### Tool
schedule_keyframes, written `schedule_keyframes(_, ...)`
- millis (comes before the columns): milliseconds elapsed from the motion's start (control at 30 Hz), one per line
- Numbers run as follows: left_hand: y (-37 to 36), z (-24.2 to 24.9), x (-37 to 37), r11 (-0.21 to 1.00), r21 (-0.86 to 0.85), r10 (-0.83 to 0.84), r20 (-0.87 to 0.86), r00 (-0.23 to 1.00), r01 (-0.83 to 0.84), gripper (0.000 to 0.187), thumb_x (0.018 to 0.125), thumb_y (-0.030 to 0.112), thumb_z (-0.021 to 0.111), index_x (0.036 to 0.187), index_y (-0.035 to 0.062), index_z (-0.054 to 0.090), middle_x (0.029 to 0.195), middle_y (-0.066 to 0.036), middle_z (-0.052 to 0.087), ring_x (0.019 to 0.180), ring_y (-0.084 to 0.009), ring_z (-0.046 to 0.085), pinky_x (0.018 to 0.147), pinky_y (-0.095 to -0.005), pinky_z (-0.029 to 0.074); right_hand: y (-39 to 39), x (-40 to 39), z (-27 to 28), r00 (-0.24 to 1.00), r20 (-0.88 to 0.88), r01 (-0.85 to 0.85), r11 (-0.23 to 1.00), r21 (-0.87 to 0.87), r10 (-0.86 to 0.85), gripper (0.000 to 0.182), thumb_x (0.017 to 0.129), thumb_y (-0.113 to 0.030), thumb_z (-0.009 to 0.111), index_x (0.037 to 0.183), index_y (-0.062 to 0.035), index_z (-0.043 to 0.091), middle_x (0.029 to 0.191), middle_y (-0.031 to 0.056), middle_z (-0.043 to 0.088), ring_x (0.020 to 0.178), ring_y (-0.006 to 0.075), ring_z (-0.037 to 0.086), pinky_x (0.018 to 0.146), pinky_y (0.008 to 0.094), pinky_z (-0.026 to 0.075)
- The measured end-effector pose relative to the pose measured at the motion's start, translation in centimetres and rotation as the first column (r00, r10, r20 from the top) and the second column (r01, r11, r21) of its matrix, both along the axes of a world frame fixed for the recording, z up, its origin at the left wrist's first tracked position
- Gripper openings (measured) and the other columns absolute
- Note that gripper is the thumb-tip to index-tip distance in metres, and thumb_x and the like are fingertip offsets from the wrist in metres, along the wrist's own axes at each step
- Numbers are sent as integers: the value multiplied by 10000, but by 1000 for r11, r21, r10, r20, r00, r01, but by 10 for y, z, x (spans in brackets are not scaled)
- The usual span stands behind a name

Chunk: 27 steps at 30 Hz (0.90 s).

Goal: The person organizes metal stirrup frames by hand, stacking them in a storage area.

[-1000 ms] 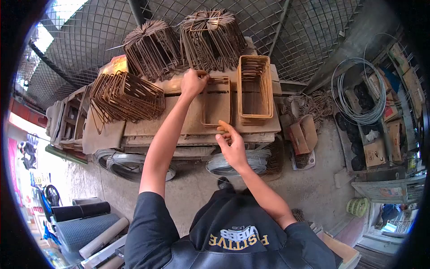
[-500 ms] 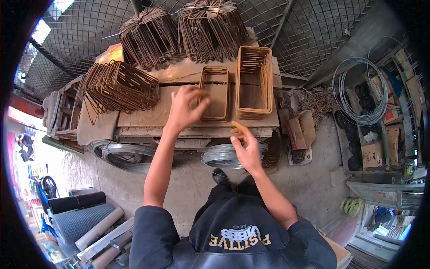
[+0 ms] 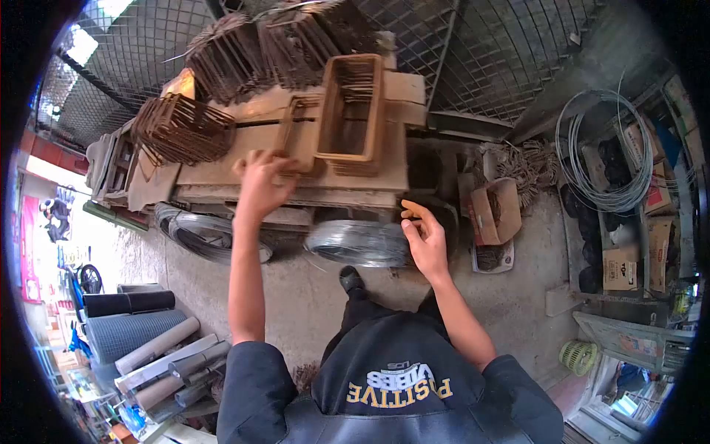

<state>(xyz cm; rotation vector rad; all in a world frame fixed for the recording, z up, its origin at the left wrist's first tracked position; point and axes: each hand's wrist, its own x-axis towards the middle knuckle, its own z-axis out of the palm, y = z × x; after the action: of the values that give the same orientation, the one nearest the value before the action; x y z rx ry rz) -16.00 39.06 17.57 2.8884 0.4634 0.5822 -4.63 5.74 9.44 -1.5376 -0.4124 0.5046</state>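
Note:
My left hand (image 3: 262,185) is at the near end of the smaller stack of rectangular wire frames (image 3: 287,129); its fingertips are blurred, so their grip is unclear. Just right of that stack, a larger stack of rectangular frames (image 3: 376,122) stands on the cardboard-covered bench (image 3: 214,176). My right hand (image 3: 427,240) is off the bench's near right corner, thumb and fingers apart. Orange-brown material (image 3: 416,209) shows at its fingertips, seemingly as finger coverings. Several bent rusty frames (image 3: 181,132) lean together at the bench's left.
More frame bundles (image 3: 222,59) stand at the back against the mesh. Wire coils lie below the bench, left (image 3: 200,237) and right (image 3: 359,243). A cardboard box (image 3: 494,211) is on the floor at right. Another coil (image 3: 603,155) hangs further right. Mesh rolls (image 3: 133,337) lie lower left.
The view has shifted, so the bench and stacks appear further left. My left hand has moved down to the smaller stack's near end. My right hand is now further from the stacks.

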Motion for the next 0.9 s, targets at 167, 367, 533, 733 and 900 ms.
schedule_keyframes(167, -95, -17, 4, 973, -13, 226, 202, 953, -228, 374, 864, 228, 794, 1232, 170, 760, 1282, -56, 693, 1229, -270, 569, 1086, -438, 349, -112, 60, -27, 999, 10, -37, 991, -128, 38, 356, 1014, -64, 649, 1370, -50, 658, 1135, 8, 669, 887, 61, 566, 795, 231, 483)
schedule_keyframes(367, -229, -104, 20, 899, -272, 435, 473, 766, -343, 163, 905, 104, 763, 1064, 69, 752, 975, -74, 730, 943, -251, 664, 885, -387, 482, -243, 123, -97, 1000, 7, 24, 949, -313, -23, 289, 1010, -117, 653, 1286, -56, 711, 1060, 54, 717, 897, 142, 631, 830, 307, 513)
schedule_keyframes(533, -322, -134, 48, 882, -357, 433, 365, 824, -306, 124, 897, 65, 745, 1017, 95, 749, 949, -52, 719, 892, -228, 644, 846, -372, 448, -298, 148, -149, 1000, 13, 15, 904, -428, -10, 291, 998, -104, 668, 1282, -55, 712, 981, 14, 711, 828, 96, 605, 781, 283, 511)
schedule_keyframes(733, -380, -178, 96, 850, -519, 254, 259, 932, -88, 120, 897, 38, 732, 1010, 77, 742, 934, -85, 704, 856, -258, 643, 802, -378, 476, -309, 152, -210, 987, -143, -12, 861, -509, -71, 276, 985, -88, 667, 1253, -53, 725, 992, 42, 739, 884, 128, 659, 823, 299, 525)
schedule_keyframes(900, -406, -263, 143, 669, -735, 0, 151, 988, 113, 126, 898, 29, 731, 1024, 34, 732, 964, -138, 712, 890, -316, 675, 786, -410, 533, -306, 156, -327, 990, -113, 3, 827, -562, -80, 289, 995, -115, 655, 1269, -53, 721, 1152, 126, 754, 1033, 225, 699, 923, 361, 536)
